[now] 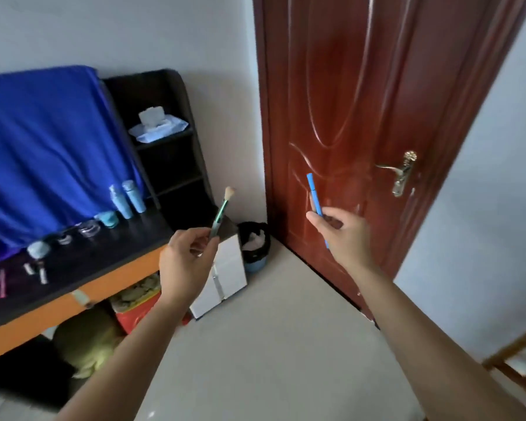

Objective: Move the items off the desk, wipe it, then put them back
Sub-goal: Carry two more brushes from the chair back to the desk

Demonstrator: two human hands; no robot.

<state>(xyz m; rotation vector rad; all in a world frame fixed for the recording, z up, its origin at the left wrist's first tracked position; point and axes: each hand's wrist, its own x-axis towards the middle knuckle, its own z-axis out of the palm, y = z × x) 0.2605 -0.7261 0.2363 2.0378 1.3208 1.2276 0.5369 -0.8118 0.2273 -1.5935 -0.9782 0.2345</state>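
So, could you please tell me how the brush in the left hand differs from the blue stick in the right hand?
The brush has a green handle and a pale bristle tuft; the blue stick is plain blue throughout. The left hand pinches the brush near its lower end; the right hand grips the blue stick partway along, one end poking out below. Both are slim and held upward in the air.

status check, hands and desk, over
Left hand pinches makeup brush, held off the desk. Right hand grips blue pen. Bottles and jars on desk. Nothing blocking the hands.
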